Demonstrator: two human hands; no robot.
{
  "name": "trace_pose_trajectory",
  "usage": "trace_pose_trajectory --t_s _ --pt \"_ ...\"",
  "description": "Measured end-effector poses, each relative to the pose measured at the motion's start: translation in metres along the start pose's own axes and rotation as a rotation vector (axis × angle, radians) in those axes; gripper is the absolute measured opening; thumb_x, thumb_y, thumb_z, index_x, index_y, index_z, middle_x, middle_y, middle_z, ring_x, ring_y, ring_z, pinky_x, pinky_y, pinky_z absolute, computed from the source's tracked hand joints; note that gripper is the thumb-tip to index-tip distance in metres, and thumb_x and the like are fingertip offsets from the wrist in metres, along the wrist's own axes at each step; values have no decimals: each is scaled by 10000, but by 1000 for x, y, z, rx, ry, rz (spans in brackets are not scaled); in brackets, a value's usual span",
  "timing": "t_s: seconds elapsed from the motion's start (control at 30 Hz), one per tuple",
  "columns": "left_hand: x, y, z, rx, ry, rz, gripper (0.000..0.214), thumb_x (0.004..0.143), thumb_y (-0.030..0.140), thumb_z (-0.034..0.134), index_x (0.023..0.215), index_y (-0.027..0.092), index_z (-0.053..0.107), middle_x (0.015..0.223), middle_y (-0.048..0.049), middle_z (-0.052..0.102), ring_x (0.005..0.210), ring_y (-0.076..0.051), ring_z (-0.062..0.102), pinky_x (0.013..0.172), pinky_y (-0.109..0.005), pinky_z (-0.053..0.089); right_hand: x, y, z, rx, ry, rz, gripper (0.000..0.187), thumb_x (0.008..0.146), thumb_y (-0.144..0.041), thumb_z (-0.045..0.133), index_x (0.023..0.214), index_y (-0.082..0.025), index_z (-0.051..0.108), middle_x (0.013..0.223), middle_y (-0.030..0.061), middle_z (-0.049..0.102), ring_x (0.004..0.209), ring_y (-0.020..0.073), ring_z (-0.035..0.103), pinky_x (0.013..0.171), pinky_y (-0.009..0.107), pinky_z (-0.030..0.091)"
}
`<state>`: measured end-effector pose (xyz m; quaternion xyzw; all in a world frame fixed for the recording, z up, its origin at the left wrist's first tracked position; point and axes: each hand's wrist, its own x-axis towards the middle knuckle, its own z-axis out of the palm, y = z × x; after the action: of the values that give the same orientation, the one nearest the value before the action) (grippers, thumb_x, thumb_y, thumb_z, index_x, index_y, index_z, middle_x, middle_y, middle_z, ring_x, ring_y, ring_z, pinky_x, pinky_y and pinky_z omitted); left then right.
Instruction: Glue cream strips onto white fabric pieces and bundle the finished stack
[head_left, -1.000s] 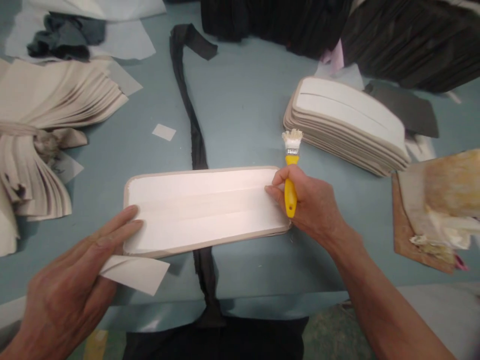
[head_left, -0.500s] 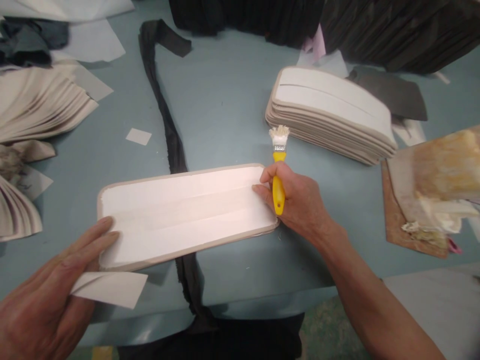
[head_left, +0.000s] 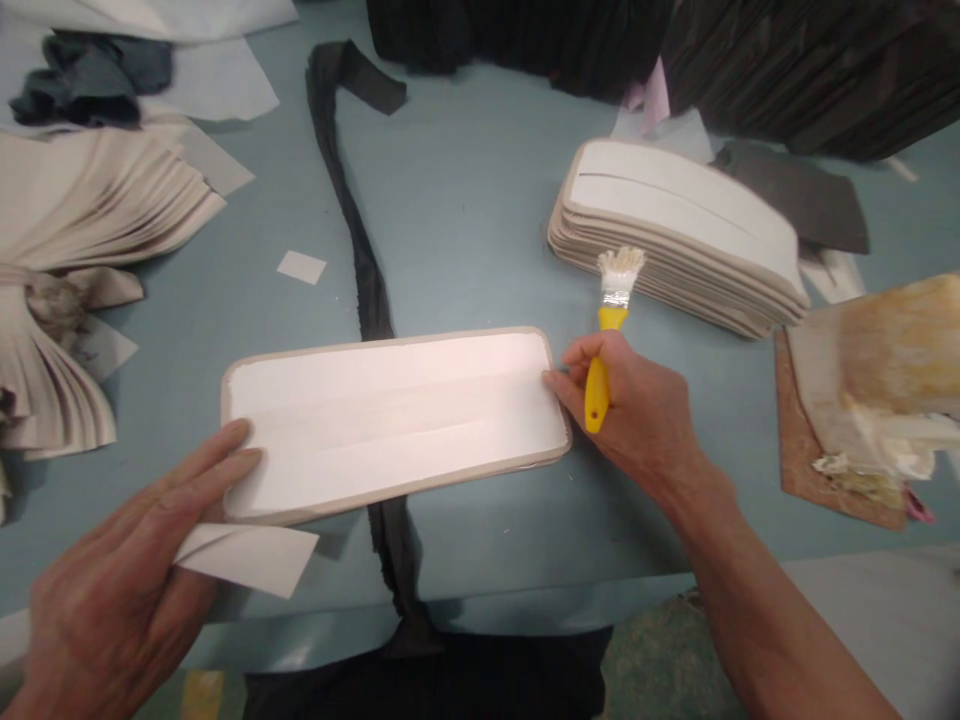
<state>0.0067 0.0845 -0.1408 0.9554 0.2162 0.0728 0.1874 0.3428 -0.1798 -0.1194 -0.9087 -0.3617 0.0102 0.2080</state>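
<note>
A long white panel [head_left: 390, 415] with rounded corners and a beige edge lies across the middle of the table, over a black fabric strip. My left hand [head_left: 142, 560] grips its left end, two fingers on top and the thumb side beneath. A small white paper piece [head_left: 255, 558] also sticks out from that hand, below the panel. In my right hand [head_left: 637, 400] is a paintbrush [head_left: 616, 285] with a yellow handle, bristles pointing up and coated in something pale. The right thumb and fingertips are at the panel's right edge.
A stack of similar panels [head_left: 675, 240] stands at the upper right. A glue-stained container [head_left: 892, 360] sits on a brown board [head_left: 802, 450] at far right. Bundled beige pieces [head_left: 112, 200] lie at left; black fabric [head_left: 517, 35] is piled behind. The black strip [head_left: 367, 270] runs front to back.
My right hand, with the brush, has shifted right, from over the panel's right end to its edge. The whole view has moved slightly. My left hand keeps its hold.
</note>
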Motion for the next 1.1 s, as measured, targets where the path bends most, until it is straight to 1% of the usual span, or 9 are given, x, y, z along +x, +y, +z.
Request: trace_pose_trajectory --t_s 0.1,0.2,0.3,0.43,0.57,0.67,0.77,0.9,1.1 --pt "1 5 0 -49 22 29 662 984 226 478 1588 488 403 1690 101 444 1459 -267 560 1297 -385 351 -1 -2 -8 -33 101 10 238 920 -469 643 996 -243 626 817 30 722 688 229 669 638 308 427" --pt "1 9 1 -26 60 35 632 1001 251 460 1584 490 411 1657 96 492 1409 -246 603 1261 -374 398 5 -18 -7 -11 210 8 273 929 -504 625 971 -235 626 811 36 708 660 228 639 648 331 435" --pt "2 12 1 14 74 46 609 1011 233 437 1576 461 418 1642 57 520 1363 -248 637 1185 -389 472 18 -41 9 41 274 -68 205 947 -440 607 962 -236 625 799 26 691 677 224 636 683 340 456" --pt "2 12 1 5 55 68 640 981 140 460 1564 399 424 1657 15 507 1352 -260 644 1114 -377 508 35 -58 40 20 278 -207 114 981 -311 573 1021 -218 625 888 48 718 797 229 678 730 327 475" --pt "2 10 2 17 64 109 628 971 136 440 1563 344 443 1655 -19 507 1323 -266 655 1074 -382 512 43 -52 59 -97 303 -298 120 976 -292 596 1045 -200 631 912 67 721 831 254 658 727 348 452" --pt "3 10 2 53 76 148 576 979 131 394 1531 262 493 1633 -62 532 1252 -253 676 1012 -369 511 44 -43 62 -190 323 -377 149 1017 -324 570 1051 -198 642 892 68 698 808 256 614 718 358 423" --pt "5 12 0 76 64 137 522 990 124 389 1485 212 530 1609 -86 557 1160 -250 692 966 -368 505 45 -36 61 -225 287 -407 203 1046 -364 544 1054 -191 651 870 67 674 796 257 575 719 366 396" --pt "6 14 2 89 71 135 540 952 99 401 1466 195 538 1612 -83 556 1082 -254 694 897 -375 504 46 -34 62 -201 276 -375 245 1054 -392 521 1041 -189 658 866 68 660 804 261 551 732 371 376" --pt "7 16 7 123 105 122 632 813 45 441 1414 204 557 1584 -53 590 977 -259 695 837 -392 510 46 -34 65 -180 193 -253 234 1029 -395 544 1087 -197 654 912 87 666 875 289 570 742 376 374"
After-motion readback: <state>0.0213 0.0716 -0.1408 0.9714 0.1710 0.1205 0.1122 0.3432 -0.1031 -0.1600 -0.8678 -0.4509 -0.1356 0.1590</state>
